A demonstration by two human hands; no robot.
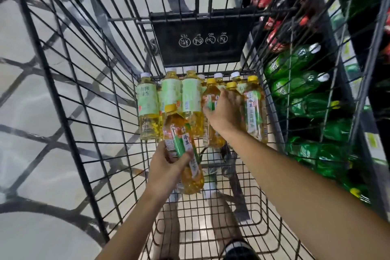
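I look down into a black wire shopping cart [88, 124]. Several bottles of yellow tea [147, 107] with pale green labels stand in a row at its far end. My left hand [166, 167] grips one yellow-capped tea bottle [185, 154], tilted, above the cart floor in front of the row. My right hand [226, 110] reaches into the row and lies on a yellow-capped bottle [210, 99] there, fingers spread over it and the one beside it; whether they curl round it is unclear.
A black flap with white pictograms [202, 42] hangs on the cart's far wall. Through the right wall a shelf holds green soda bottles [299, 84] and dark red-capped cola bottles [274, 0]. Pale tiled floor [31, 101] lies to the left. My feet show under the cart.
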